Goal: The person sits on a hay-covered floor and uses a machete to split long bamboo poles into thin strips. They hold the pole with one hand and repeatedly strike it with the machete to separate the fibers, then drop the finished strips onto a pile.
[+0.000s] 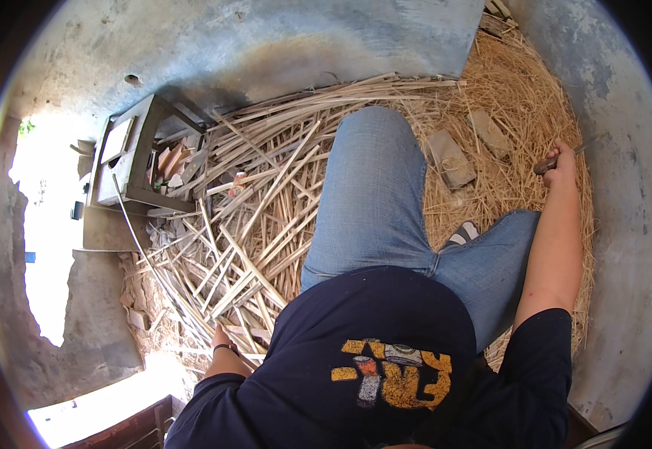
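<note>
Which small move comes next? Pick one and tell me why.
Probably bring the left hand inward, with the long thin strip if it is held. That hand is near the strip's lower end, its grip unclear, while the right hand grips a brown-handled tool out on the far side, so tool and strip seem too far apart to meet.

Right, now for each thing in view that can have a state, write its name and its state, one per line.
Right hand: closed around a dark-handled tool
Left hand: low by the strips, grip unclear
Pale strips: loose, crisscrossed in a heap
Straw: loose, spread over the floor
Two blocks: lying in the straw
Wooden cabinet: open-sided, broken reddish pieces inside
Wall opening: ragged-edged, bright
</note>
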Available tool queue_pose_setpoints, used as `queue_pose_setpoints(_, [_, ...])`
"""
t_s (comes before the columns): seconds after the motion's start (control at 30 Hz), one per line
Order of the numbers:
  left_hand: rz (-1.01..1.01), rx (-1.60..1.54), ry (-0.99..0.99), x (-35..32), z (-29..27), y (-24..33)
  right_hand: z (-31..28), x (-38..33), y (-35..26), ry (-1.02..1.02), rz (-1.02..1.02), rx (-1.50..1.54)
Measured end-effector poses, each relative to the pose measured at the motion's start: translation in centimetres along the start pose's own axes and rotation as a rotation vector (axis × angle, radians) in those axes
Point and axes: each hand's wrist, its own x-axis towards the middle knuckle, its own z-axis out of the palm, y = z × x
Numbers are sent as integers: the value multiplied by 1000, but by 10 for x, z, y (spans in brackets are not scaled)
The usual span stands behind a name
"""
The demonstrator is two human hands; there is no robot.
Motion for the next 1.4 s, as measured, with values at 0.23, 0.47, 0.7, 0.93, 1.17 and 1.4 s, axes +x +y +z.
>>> queue_pose_setpoints(0.23, [120, -13, 10, 29, 19, 4, -9, 17, -2, -12, 39, 44])
queue_pose_setpoints(0.47, [4, -174, 18, 6, 32, 6, -5, 11, -2, -28, -11, 21])
queue_pose_setpoints(0.7, [98, -106, 198, 28, 17, 5, 1, 0, -3, 21, -26, 8])
queue_pose_setpoints(0.93, [17, -151, 400, 17, -4, 38, -8, 13, -4, 10, -13, -4])
queue_pose_setpoints(1.17, [-3, -362, 244, -2, -14, 63, 1, 4, -5, -9, 2, -20])
queue_pose_setpoints(1.4, [-37, -267, 89, 71, -6, 17, -6, 8, 5, -7, 41, -19])
